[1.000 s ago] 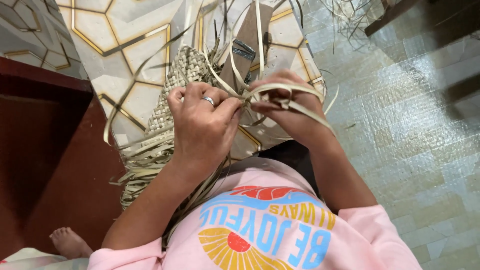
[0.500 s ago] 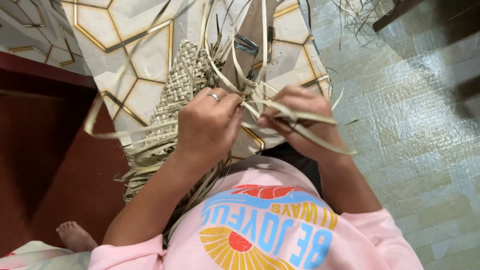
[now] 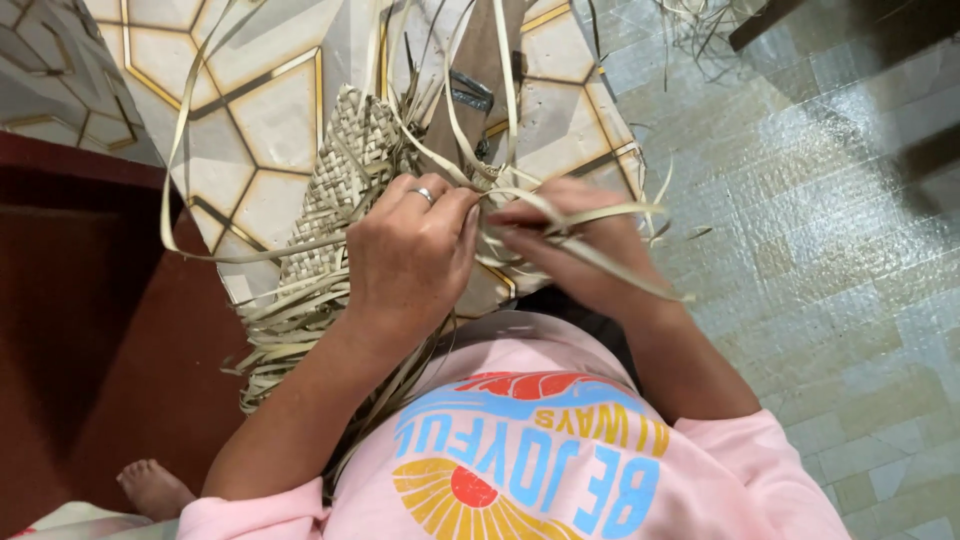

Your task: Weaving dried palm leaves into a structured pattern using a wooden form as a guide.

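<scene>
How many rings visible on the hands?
1: a silver ring on a finger of the left hand, which pinches the pale strips. None shows on the right hand, though strips hide some fingers.

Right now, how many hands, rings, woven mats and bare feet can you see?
Hands: 2, the left hand and the right hand
Rings: 1, the silver ring
Woven mats: 1, the woven mat
Bare feet: 1, the bare foot
Total: 5
</scene>
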